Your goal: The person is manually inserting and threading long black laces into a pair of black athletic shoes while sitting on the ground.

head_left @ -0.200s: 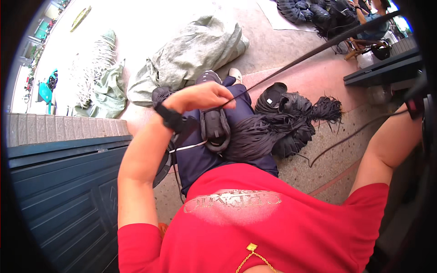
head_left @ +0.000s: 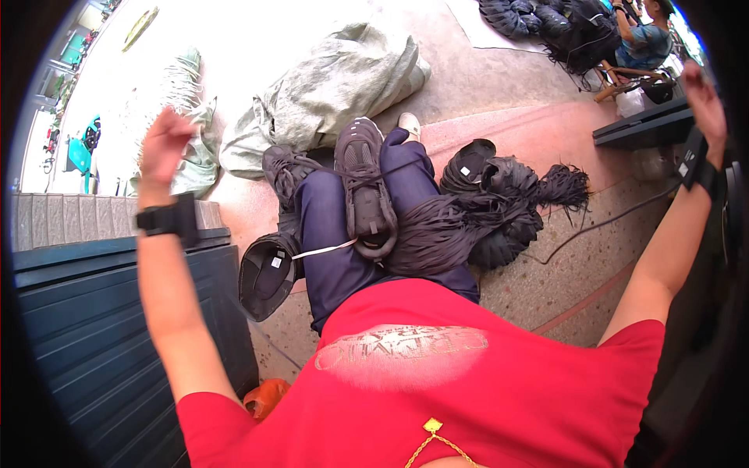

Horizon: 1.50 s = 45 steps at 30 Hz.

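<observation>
Head view: a seated person's left hand [head_left: 165,147] is held out at the left, well apart from the lap, and the right hand [head_left: 704,101] at the far right, beside a dark ledge [head_left: 644,129]; both are blurred, so whether the fingers are spread, narrowed or closed on something cannot be told. The black shoe [head_left: 368,183] rests on the person's navy trousers [head_left: 331,234], toe far, heel near, with a dark lace [head_left: 365,178] across its upper. A white cord [head_left: 321,250] runs from its heel to a dark shoe [head_left: 265,277] on the left, whose open collar shows a pale label. Just right of the lap lies a bundle of black laces [head_left: 433,234]; a dark cord [head_left: 597,224] curves over the speckled floor [head_left: 530,304] toward the right forearm. Beyond the shoes slumps a grey-green sack [head_left: 335,93]; a blue panelled door [head_left: 156,327] stands at the near left; a co-worker [head_left: 646,45] sits at the far right
</observation>
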Tool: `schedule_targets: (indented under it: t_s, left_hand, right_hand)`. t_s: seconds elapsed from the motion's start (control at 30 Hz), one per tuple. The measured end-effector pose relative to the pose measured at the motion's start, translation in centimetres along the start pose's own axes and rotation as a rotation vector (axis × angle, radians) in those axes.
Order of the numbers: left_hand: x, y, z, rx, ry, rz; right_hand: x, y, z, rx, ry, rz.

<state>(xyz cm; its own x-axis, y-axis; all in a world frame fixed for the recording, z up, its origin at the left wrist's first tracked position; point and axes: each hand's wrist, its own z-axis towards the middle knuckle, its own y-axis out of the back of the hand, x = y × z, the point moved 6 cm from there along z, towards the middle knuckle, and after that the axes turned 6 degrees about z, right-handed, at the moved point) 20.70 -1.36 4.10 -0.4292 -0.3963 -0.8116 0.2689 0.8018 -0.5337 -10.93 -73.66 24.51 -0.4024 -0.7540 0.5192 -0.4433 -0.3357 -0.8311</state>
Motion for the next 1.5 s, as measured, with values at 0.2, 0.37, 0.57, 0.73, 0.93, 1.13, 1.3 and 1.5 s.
schedule_targets:
  t_s: [0.2,0.37,0.57,0.73,0.93,1.13,1.3,1.5]
  left_hand:
    - [-17.4,28.5,-12.5,-0.735,-0.275,0.151]
    - [1.3,15.6,-6.0,-0.51,0.162,0.359]
    - [20.2,-1.4,-5.3,-0.045,0.548,0.483]
    - [25.4,-4.4,-6.2,0.037,0.538,0.569]
    - [25.0,-3.7,-6.1,0.052,0.203,1.075]
    - [23.8,-4.2,-6.1,-0.024,-0.131,1.482]
    - [24.3,-4.1,-6.3,0.052,-0.207,1.66]
    - [24.0,-4.9,-5.9,0.185,-0.242,1.692]
  right_hand:
    - [-20.4,11.0,3.1,-0.03,0.095,-0.881]
    - [-45.0,10.5,-6.1,0.522,-0.381,-1.373]
    - [-55.6,11.2,-10.4,0.779,0.098,-1.884]
    - [-56.5,11.6,-10.2,0.661,0.13,-2.038]
    - [-58.0,9.1,-11.3,0.991,0.295,-2.229]
    - [-56.7,10.0,-10.3,0.737,0.207,-2.119]
    - [-56.7,10.5,-10.4,0.731,0.27,-2.07]
    - [-56.8,10.9,-10.3,0.716,0.243,-2.09]
